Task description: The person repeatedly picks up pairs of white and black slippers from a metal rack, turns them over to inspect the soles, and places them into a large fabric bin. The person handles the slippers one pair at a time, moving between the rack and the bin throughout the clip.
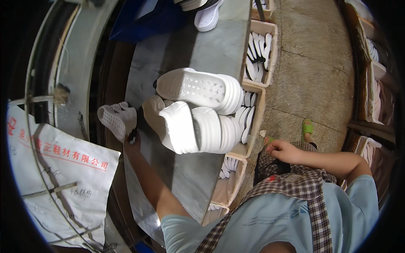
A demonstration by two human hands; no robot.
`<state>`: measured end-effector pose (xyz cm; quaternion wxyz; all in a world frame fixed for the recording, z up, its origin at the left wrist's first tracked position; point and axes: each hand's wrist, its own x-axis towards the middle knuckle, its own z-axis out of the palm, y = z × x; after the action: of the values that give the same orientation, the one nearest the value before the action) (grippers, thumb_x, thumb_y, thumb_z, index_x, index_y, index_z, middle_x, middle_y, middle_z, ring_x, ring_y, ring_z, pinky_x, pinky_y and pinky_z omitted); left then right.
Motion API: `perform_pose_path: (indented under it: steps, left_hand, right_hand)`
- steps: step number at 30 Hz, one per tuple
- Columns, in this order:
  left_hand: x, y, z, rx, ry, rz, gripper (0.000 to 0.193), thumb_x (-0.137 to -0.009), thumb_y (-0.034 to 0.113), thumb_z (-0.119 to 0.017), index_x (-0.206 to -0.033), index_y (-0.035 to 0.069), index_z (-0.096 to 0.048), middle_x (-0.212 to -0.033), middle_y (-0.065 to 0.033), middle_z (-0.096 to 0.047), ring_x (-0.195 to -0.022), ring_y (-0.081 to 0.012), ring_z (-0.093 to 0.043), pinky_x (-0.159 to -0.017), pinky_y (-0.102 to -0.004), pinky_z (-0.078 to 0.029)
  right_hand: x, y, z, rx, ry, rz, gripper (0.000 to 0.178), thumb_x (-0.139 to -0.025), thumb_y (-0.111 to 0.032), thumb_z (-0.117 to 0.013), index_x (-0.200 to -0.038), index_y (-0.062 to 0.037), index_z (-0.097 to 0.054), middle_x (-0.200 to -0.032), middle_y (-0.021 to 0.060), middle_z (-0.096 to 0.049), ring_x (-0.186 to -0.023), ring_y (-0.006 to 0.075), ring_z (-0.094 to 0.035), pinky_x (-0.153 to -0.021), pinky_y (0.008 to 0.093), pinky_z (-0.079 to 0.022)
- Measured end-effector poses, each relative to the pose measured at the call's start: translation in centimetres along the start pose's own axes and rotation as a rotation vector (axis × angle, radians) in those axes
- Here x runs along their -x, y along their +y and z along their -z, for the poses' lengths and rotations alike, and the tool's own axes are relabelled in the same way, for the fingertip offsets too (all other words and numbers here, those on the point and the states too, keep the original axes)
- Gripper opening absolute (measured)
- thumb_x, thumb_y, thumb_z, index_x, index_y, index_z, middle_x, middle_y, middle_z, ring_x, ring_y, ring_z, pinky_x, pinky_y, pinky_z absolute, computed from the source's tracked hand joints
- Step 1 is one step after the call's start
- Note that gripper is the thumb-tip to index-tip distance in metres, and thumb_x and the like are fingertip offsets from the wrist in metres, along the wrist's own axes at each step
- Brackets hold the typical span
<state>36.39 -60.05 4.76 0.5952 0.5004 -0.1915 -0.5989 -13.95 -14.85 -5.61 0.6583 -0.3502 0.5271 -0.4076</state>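
Note:
At the far left edge of the grey metal table, my left hand is closed on a small stack of white shoe soles. A dark patch shows beside its fingers. Several more white shoe soles lie in a pile on the table; the top sole shows a holed inner face, and a bundle of nested soles rests on its side in front of it. My right hand hangs before my apron with its fingers curled, and nothing shows in it.
Bins of white soles line the table's right side, and more bins stand across the concrete aisle. A blue container and other soles are at the table's far end. A printed sheet hangs on wires at left.

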Motion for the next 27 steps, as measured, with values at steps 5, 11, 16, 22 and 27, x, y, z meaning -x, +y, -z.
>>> perform_pose_path:
  steps: [5,11,16,22,27]
  left_hand:
    - [18.5,-3.6,2.8,-0.056,-0.008,-0.070,0.031,-0.094,0.017,-0.049,-0.115,-0.005,-0.048,-0.120,-0.0168,-0.050,-0.114,-0.0308,-0.048,-0.096,-0.0484,-0.043]
    - [46.4,-15.0,8.0,0.230,0.057,-0.097,0.047,-0.089,0.012,-0.056,-0.130,-0.004,-0.038,-0.132,-0.0180,-0.045,-0.122,-0.0322,-0.042,-0.102,-0.0470,-0.038]
    - [60.9,-22.6,8.0,-0.650,-0.070,-0.391,0.065,-0.085,0.024,-0.057,-0.135,-0.007,-0.030,-0.135,-0.0206,-0.039,-0.125,-0.0346,-0.040,-0.105,-0.0469,-0.030]
    - [64.6,-26.8,-1.0,-0.275,-0.002,-0.069,0.084,-0.070,0.021,-0.072,-0.135,-0.008,-0.028,-0.131,-0.0223,-0.042,-0.119,-0.0358,-0.045,-0.101,-0.0453,-0.035]
    - [58.8,-27.7,-12.0,-0.368,-0.297,0.054,0.094,-0.071,0.015,-0.077,-0.142,0.001,-0.017,-0.138,-0.0178,-0.034,-0.126,-0.0315,-0.038,-0.104,-0.0437,-0.033]
  right_hand:
    - [-0.8,-2.7,-0.5,0.279,-0.288,0.123,0.024,-0.082,-0.017,-0.059,-0.101,-0.0030,-0.060,-0.091,0.0122,-0.065,-0.085,0.0209,-0.063,-0.076,0.0320,-0.049]
    - [0.0,-6.0,-1.1,0.438,-0.742,0.271,0.040,-0.087,-0.030,-0.058,-0.114,-0.0004,-0.054,-0.100,0.0113,-0.064,-0.089,0.0218,-0.062,-0.076,0.0326,-0.048]
    - [2.2,-5.7,-3.0,0.497,-1.029,0.274,0.063,-0.086,-0.043,-0.061,-0.126,0.0026,-0.043,-0.113,0.0194,-0.058,-0.101,0.0287,-0.058,-0.084,0.0349,-0.047]
    - [7.2,-5.7,0.3,0.074,-1.103,0.297,0.089,-0.079,-0.041,-0.069,-0.138,0.0055,-0.021,-0.131,0.0245,-0.044,-0.120,0.0304,-0.046,-0.101,0.0339,-0.037]
    - [9.9,-10.3,8.4,-0.284,-0.334,0.402,0.101,-0.077,-0.032,-0.071,-0.141,0.0075,-0.004,-0.144,0.0266,-0.021,-0.135,0.0326,-0.023,-0.112,0.0382,-0.022]
